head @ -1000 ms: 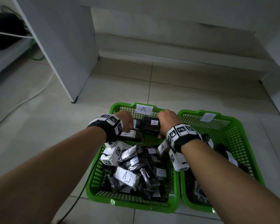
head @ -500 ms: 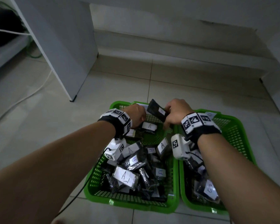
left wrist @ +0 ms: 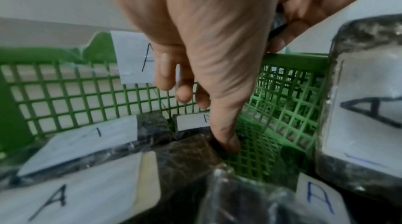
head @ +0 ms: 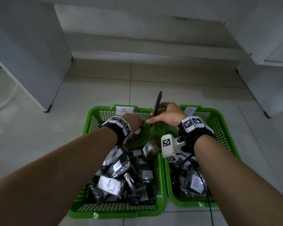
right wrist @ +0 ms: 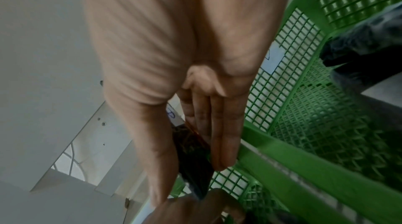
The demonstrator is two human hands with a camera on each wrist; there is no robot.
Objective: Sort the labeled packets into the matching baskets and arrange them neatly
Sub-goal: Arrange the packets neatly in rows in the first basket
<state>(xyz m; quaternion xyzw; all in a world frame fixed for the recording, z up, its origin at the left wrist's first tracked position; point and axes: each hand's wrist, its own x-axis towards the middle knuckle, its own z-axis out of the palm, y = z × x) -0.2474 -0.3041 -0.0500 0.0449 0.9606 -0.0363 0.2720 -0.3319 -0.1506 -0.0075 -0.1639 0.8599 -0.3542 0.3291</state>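
Observation:
Two green mesh baskets stand side by side on the floor. Basket A on the left holds several dark packets with A labels. Basket B on the right holds packets, one with a B label. My right hand pinches a dark packet upright and edge-on above the far ends of both baskets. In the right wrist view that packet sits between thumb and straight fingers. My left hand reaches into the far end of basket A. One of its fingertips touches the mesh floor beside a packet.
A white cabinet panel stands on the floor at the left, with its foot close to basket A. Another white cabinet stands at the right. A low step runs along the wall behind. A black cable hangs over basket B.
My right hand lifted the dark packet out of basket A's far end and turned it upright. My left hand stayed low in basket A and reached down to its floor.

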